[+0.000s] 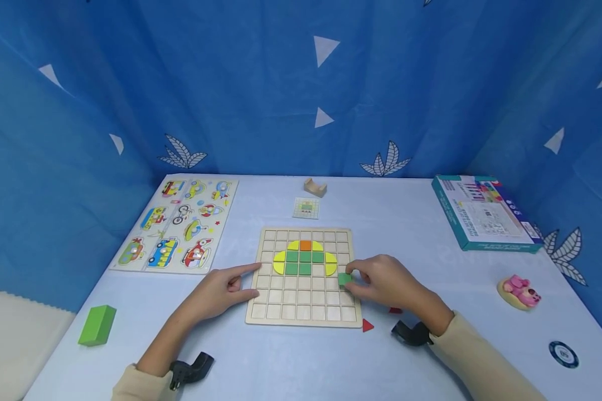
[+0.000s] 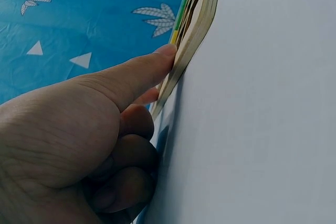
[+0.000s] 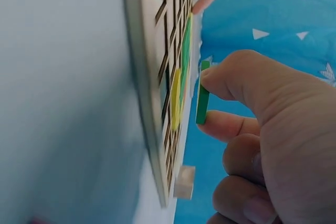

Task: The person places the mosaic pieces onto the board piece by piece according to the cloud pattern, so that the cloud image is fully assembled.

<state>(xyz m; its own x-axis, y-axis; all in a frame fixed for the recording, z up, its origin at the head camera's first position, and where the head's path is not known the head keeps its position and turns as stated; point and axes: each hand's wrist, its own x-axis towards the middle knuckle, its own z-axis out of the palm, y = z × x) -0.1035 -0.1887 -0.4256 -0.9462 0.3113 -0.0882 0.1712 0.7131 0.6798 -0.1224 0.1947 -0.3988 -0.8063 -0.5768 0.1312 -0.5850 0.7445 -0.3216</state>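
Observation:
A wooden grid board (image 1: 301,323) lies on the table before me. On it, green square tiles (image 1: 305,269), yellow curved pieces (image 1: 278,263) and an orange square tile (image 1: 305,245) form a dome-like shape with a gap at its lower right. My right hand (image 1: 388,279) pinches a green square tile (image 3: 202,95) between thumb and index finger, held just above the board near its right edge. With index finger and thumb extended, my left hand (image 1: 215,291) touches the board's left edge; its other fingers are bent in.
A small pattern card (image 1: 306,208) and a wooden holder (image 1: 315,187) sit behind the board. Red triangles (image 1: 368,325) lie at its lower right. Around are a vehicle puzzle (image 1: 175,223), green block (image 1: 97,325), game box (image 1: 486,214), pink figurine (image 1: 519,292) and round chip (image 1: 563,354).

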